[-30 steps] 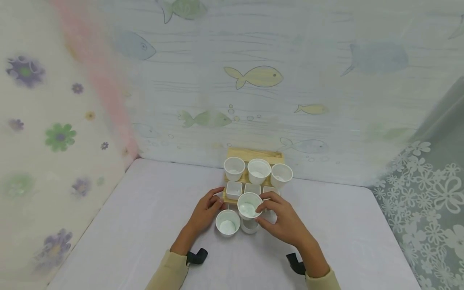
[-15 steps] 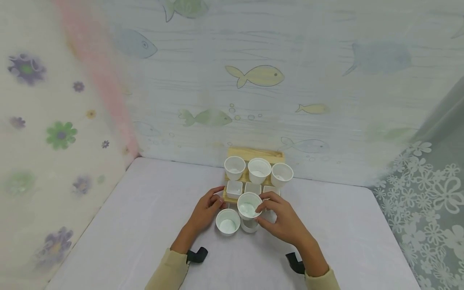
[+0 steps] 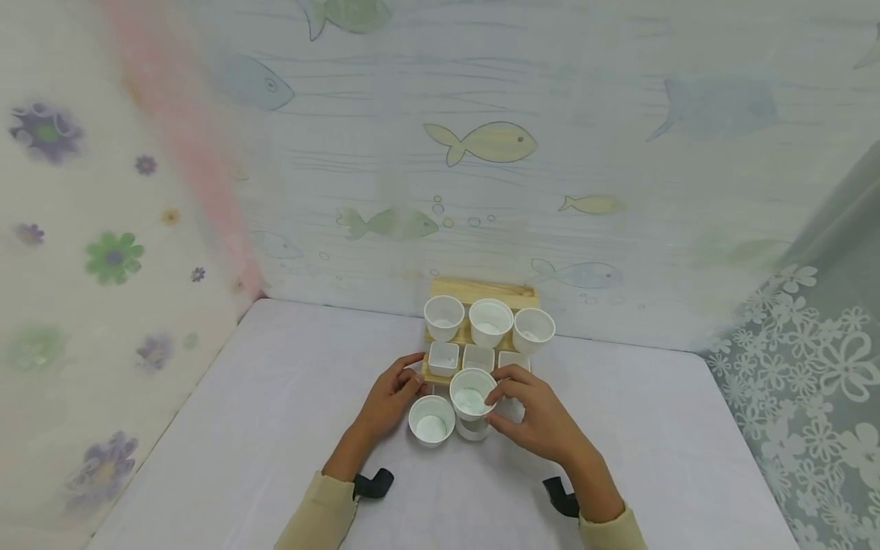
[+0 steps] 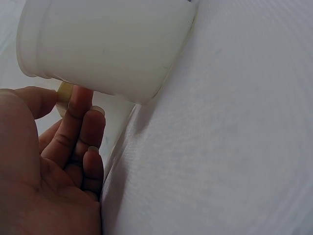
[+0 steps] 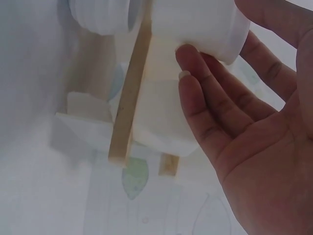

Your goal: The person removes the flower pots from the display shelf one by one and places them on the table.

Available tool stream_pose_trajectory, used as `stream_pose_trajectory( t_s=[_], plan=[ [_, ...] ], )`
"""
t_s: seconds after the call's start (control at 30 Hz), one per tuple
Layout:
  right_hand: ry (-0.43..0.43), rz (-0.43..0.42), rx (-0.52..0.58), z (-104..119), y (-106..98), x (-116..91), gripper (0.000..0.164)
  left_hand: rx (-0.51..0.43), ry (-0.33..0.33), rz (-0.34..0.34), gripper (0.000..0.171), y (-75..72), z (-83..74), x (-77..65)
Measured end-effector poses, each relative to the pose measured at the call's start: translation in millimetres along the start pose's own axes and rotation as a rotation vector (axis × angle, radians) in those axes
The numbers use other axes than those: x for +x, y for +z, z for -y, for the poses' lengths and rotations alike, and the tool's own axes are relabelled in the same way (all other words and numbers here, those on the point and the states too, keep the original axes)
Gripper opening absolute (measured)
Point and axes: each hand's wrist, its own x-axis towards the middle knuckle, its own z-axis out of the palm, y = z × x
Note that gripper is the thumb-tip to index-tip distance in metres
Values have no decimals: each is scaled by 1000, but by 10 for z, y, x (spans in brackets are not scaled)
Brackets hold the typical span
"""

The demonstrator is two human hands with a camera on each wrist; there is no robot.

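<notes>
In the head view my right hand (image 3: 532, 412) holds a round white plastic cup (image 3: 472, 393) by its right rim, at the front of a wooden stepped rack (image 3: 484, 292). The thumb and fingers also show on this cup's side (image 5: 195, 24) in the right wrist view. My left hand (image 3: 388, 399) pinches the rack's left front edge (image 4: 64, 95) between thumb and finger. Near that hand a second round cup (image 3: 431, 422) sits at the front. Beneath the held cup, another cup (image 3: 473, 430) is partly hidden.
Round white cups (image 3: 491, 321) line the rack's upper step. Small square cups (image 3: 444, 357) fill the step below, the right one partly behind my right hand. The white-covered table (image 3: 275, 428) meets a fish-patterned wall (image 3: 385, 176) close behind the rack.
The cup in my right hand has dipped very slightly against the rack. Both hands keep nearly the same place.
</notes>
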Motion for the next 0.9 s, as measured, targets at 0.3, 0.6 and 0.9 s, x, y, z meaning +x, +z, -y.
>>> stream_pose_trajectory(
  t_s=[0.3, 0.6, 0.9],
  plan=[
    [-19, 17, 14, 1, -49, -12, 27, -6, -2, -4, 43, 7, 14, 12],
    [-55, 59, 71, -48, -158, -19, 29, -5, -14, -18, 42, 5, 11, 18],
    [-60, 74, 83, -111, -255, -58, 35, 0, -24, -33, 44, 24, -143, -4]
  ],
)
